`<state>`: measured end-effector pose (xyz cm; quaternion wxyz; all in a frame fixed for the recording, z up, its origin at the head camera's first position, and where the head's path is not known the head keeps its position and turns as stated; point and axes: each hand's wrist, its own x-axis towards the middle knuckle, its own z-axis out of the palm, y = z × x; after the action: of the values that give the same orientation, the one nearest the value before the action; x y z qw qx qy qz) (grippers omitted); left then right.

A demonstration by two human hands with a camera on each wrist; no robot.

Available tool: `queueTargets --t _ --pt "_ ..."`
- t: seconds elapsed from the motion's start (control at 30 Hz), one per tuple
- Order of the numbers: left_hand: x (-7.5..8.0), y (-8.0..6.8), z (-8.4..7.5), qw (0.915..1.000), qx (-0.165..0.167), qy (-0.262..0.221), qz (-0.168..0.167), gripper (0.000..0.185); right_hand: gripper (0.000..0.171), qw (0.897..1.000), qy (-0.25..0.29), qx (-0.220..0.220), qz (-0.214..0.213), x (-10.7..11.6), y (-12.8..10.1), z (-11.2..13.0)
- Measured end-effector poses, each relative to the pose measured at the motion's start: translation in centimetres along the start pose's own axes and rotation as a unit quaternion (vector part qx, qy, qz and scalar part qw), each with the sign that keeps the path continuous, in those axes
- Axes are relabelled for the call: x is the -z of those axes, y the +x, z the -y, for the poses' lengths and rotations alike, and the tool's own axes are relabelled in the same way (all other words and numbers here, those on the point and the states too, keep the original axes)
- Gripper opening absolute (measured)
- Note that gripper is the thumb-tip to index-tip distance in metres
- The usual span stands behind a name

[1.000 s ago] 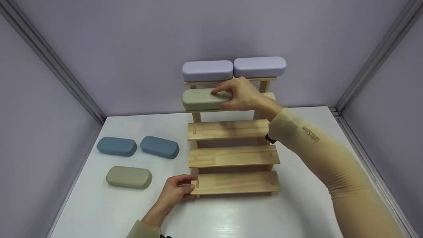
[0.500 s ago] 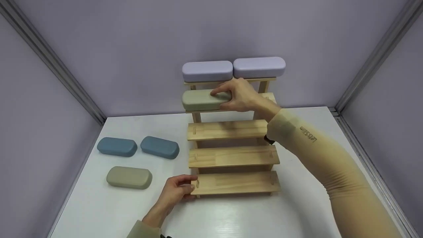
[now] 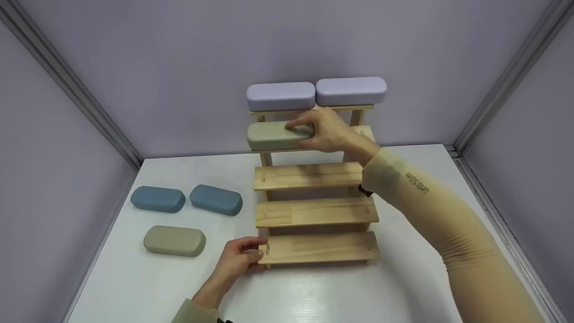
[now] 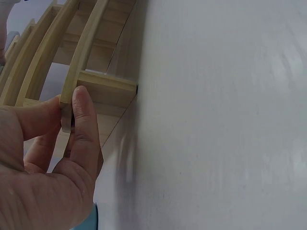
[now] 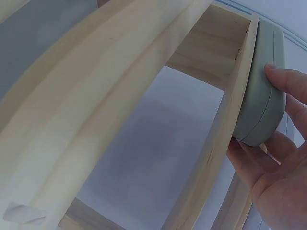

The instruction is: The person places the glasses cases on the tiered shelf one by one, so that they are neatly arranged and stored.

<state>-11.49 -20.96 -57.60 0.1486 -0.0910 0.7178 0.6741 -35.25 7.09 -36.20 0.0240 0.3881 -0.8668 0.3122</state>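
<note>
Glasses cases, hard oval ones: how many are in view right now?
6. Two lilac cases sit on the wooden rack's top shelf; one sage-green case is gripped by the right hand on the second shelf; two blue and one sage-green lie on the white table.

Lower 3 steps of wooden rack (image 3: pixel 314 211) bare, open from front. Top step filled by 2 lilac cases (image 3: pixel 316 93); 2nd step's left half taken by green case (image 3: pixel 271 135), right half blocked by right hand (image 3: pixel 325 130). Table (image 3: pixel 358 291) right of rack open.
</note>
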Motion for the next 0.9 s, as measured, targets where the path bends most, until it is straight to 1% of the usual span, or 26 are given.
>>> queueTargets --t 0.37,0.47,0.77,0.9 --pt "0.1 -0.2 -0.3 1.0 -0.001 0.002 0.002 0.04 0.053 1.0 -0.003 0.016 0.001 -0.1 0.1 -0.1" --pt "0.1 -0.3 -0.2 1.0 0.001 0.005 0.004 0.04 0.054 1.0 0.001 0.014 0.003 0.0 -0.2 -0.3" --pt "0.4 -0.3 -0.3 0.9998 -0.003 0.016 -0.007 0.039 0.054 1.0 0.006 -0.001 -0.001 1.4 -1.5 -1.4" --pt "0.2 -0.1 -0.1 0.9999 -0.005 0.015 -0.002 0.039 0.053 1.0 0.0 -0.005 -0.002 2.4 -2.6 -2.1"
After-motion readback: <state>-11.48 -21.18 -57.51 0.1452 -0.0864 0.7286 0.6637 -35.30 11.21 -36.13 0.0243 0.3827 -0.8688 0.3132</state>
